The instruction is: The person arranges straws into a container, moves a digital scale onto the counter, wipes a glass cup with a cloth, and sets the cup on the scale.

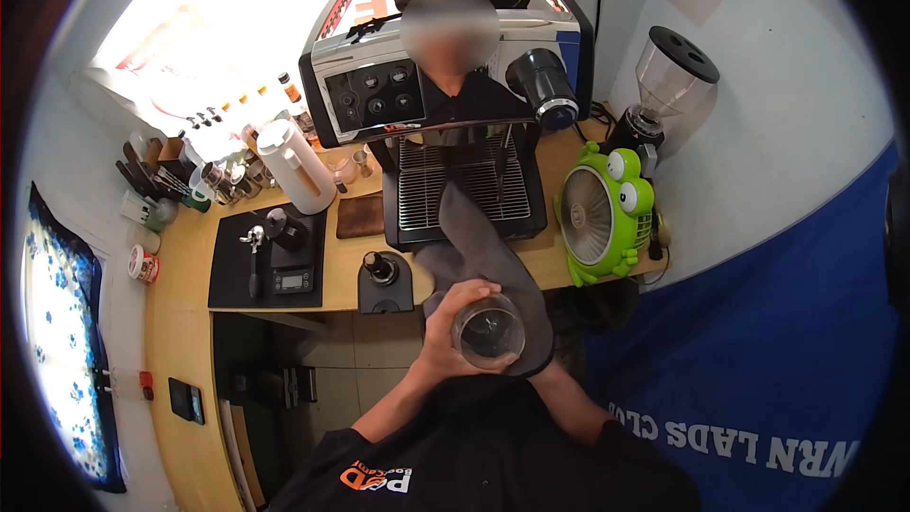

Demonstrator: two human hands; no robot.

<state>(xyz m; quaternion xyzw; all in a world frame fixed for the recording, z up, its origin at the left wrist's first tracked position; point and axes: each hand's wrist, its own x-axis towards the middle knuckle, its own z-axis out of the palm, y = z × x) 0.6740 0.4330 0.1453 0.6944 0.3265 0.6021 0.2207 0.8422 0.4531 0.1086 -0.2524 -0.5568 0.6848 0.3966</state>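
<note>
In the head view, my left hand grips a clear drinking glass from its left side, thumb and fingers curved around it. I look down into the glass through its round opening. A dark grey cloth spreads behind the glass and along its right side. Beneath that cloth is my right hand, its fingers covered; only the wrist and forearm show, and the cloth hangs from this hand. Both hands are in front of my body, near the counter edge.
An espresso machine stands ahead on the wooden counter. Left of it are a tamper on a stand, a black mat with a scale and portafilter, and a white jug. A green frog fan and coffee grinder stand right.
</note>
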